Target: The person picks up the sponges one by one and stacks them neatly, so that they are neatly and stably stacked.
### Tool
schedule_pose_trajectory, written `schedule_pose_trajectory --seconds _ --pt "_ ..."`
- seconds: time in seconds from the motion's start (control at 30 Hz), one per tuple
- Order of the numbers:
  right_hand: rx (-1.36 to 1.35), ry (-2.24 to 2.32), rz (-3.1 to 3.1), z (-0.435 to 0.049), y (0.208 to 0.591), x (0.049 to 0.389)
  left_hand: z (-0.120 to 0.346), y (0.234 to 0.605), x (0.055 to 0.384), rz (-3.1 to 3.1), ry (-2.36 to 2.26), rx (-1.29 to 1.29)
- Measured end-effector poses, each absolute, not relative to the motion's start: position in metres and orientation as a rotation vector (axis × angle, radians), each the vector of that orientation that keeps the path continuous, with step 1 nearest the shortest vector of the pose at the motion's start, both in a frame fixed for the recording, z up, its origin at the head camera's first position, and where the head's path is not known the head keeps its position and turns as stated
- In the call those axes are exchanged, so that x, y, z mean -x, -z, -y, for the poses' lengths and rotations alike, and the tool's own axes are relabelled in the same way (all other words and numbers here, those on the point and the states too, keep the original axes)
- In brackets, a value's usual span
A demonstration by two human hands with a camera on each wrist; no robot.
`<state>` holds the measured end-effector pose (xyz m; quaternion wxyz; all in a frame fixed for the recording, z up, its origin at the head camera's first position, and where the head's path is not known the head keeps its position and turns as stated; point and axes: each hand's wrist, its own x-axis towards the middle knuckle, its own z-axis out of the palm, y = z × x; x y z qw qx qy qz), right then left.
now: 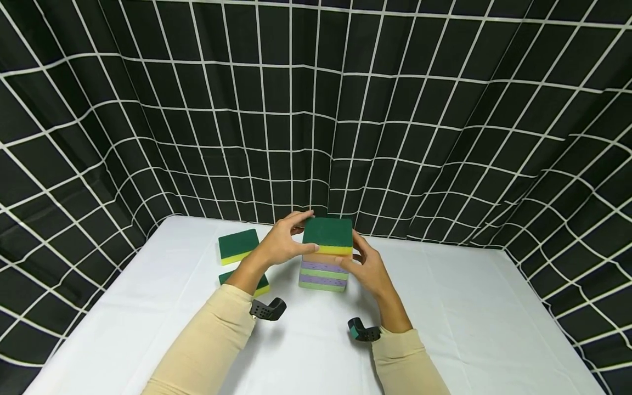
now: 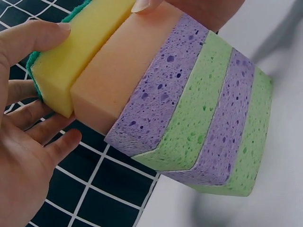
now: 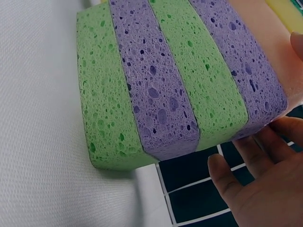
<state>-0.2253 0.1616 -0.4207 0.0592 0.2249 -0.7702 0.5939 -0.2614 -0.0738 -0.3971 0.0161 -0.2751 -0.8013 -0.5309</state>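
Note:
A stack of sponges stands on the white table, with pale green and purple porous sponges (image 1: 323,281) alternating at the bottom. Above them lies a peach-coloured sponge (image 2: 118,71). A yellow sponge (image 1: 328,231) with a dark green scouring pad facing up tops the stack. My left hand (image 1: 281,241) holds this yellow sponge at its left end, thumb on the front face and fingers behind. On the other side my right hand (image 1: 367,269) grips the peach sponge, its thumb across the front and its fingers round the back. The stack's sides look roughly aligned.
Two more yellow-and-green scouring sponges lie to the left: a farther sponge (image 1: 239,244) and a nearer sponge (image 1: 263,282) partly hidden by my left forearm. A black curtain (image 1: 306,126) with a white grid surrounds the white tabletop (image 1: 459,307) at the back and sides.

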Motion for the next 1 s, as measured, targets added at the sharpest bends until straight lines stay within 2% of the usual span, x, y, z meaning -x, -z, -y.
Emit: schedule_pose_trajectory --seconds 1.0 --pt "-0.68 -1.816 2.328 -0.1627 0.4208 0.2255 0.0704 0.3976 0.2648 2.564 1.511 0.886"
